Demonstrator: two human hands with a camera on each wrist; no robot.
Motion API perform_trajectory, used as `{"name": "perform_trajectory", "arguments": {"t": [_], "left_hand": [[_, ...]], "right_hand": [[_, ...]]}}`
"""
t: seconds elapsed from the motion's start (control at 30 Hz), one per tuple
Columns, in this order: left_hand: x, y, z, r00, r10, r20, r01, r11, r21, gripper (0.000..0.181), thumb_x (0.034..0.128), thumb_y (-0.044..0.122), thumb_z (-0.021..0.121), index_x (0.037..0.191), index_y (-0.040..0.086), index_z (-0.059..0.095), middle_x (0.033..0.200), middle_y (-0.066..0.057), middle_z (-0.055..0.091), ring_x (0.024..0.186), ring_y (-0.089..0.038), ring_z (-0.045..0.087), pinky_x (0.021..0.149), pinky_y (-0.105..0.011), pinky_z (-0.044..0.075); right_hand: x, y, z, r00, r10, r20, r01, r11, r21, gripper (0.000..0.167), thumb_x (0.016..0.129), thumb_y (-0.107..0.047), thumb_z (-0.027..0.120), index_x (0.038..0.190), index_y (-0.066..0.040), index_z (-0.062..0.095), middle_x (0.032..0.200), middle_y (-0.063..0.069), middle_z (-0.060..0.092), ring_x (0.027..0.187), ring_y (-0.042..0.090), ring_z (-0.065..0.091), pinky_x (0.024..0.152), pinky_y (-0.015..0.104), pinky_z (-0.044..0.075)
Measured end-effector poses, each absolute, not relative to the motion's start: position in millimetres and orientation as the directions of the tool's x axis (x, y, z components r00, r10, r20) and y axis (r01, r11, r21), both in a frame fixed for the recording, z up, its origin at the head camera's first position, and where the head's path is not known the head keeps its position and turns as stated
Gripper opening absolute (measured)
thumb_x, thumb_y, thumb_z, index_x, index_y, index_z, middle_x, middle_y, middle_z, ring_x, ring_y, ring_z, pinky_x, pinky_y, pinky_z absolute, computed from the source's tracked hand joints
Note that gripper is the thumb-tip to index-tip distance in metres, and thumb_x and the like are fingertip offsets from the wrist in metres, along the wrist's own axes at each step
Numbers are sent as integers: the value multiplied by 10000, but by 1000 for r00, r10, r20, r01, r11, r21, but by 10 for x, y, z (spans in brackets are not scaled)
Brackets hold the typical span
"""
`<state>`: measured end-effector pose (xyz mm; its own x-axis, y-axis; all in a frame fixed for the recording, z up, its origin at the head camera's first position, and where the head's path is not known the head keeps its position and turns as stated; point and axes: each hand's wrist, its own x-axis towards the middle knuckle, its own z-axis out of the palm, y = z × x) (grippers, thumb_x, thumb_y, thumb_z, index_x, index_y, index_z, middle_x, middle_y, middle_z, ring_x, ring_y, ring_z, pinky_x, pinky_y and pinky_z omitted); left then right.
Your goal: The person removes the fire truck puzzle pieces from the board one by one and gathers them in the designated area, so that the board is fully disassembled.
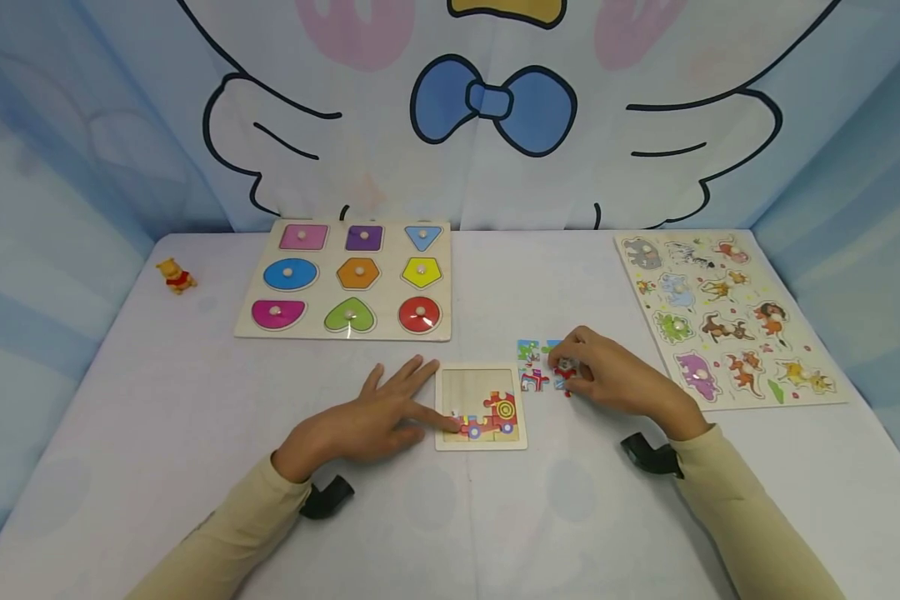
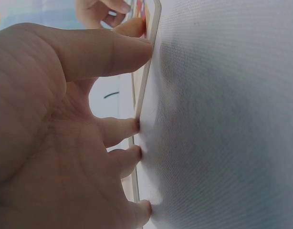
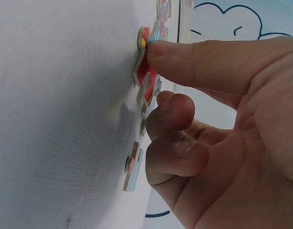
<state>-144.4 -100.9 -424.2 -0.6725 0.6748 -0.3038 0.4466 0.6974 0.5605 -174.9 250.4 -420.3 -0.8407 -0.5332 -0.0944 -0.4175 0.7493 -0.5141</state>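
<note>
A small wooden puzzle tray (image 1: 482,447) lies on the table with several joined jigsaw pieces (image 1: 504,412) showing a red vehicle in its lower part. My left hand (image 1: 378,417) spreads its fingers beside the tray; its index fingertip rests on the lower-left piece. In the left wrist view the thumb (image 2: 108,52) is by the tray's pale edge. Right of the tray, my right hand (image 1: 618,375) pinches a jigsaw piece (image 1: 565,367) between thumb and fingers. Its thumb (image 3: 199,62) presses a red piece (image 3: 145,76) in the right wrist view; the index fingertip is hidden.
More loose jigsaw pieces (image 1: 531,365) lie at the tray's upper right. A shape peg board (image 1: 315,327) stands behind on the left, an animal peg board (image 1: 757,402) on the right. A small yellow bear figure (image 1: 176,276) is at far left. A printed curtain (image 1: 487,183) hangs behind.
</note>
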Motion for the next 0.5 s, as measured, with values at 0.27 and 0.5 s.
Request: {"name": "perform_trajectory", "arguments": {"t": [0.27,0.5], "left_hand": [[-1440,-1019,-4236,-671,676,-305,447,697,561,393,1011,121,625,1323,346,706,1698,-157,144,1568,-373,7,1181,-693,-57],[-1442,-1020,-4242,-670,682,-293,453,689,567,401,1003,105,628,1304,353,717,1696,-158,153,1567,-379,22,1177,-704,-39]], "right_hand": [[-1746,2497,-4201,-838,-536,-101,-421,754,-505,275,887,31,725,1146,-57,705,1041,66,556,757,133,470,662,275,427],[-1745,2498,-4212,-837,-536,-110,-418,756,-503,271,903,17,724,1161,-62,698,1018,51,563,763,137,471,663,283,431]]}}
